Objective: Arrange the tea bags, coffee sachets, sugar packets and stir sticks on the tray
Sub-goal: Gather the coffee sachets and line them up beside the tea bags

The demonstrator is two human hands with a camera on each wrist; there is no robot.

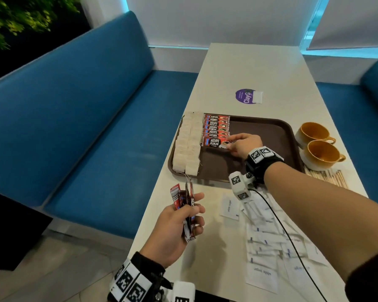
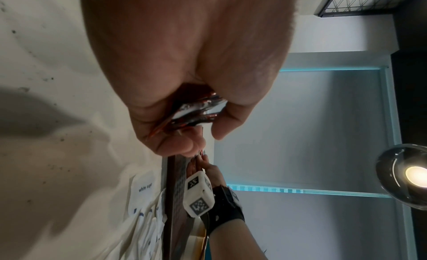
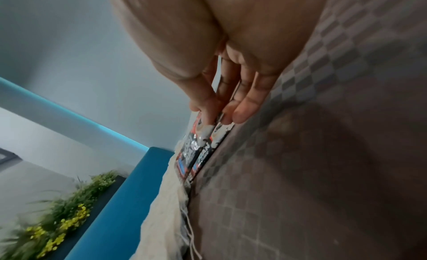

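A brown tray (image 1: 262, 131) holds two columns of white tea bags (image 1: 188, 147) at its left, with a row of red coffee sachets (image 1: 216, 125) beside them. My right hand (image 1: 230, 145) pinches the right end of the nearest sachet (image 1: 213, 142) in that row, thumb (image 3: 204, 108) on top and fingers (image 3: 245, 107) along its edge just above the tray floor. My left hand (image 1: 194, 211) hovers over the table's near left edge and grips a bunch of coffee sachets (image 1: 187, 203), seen end-on in the left wrist view (image 2: 196, 112). White sugar packets (image 1: 271, 238) lie loose near me. Wooden stir sticks (image 1: 330, 176) lie right of the tray.
Two yellow cups (image 1: 313, 131) (image 1: 322, 154) stand at the tray's right side. A purple round sticker (image 1: 246, 96) is on the white table (image 1: 260, 68) beyond the tray. Blue benches (image 1: 74, 118) flank the table. A black cable (image 1: 288, 236) trails from my right wrist over the sugar packets.
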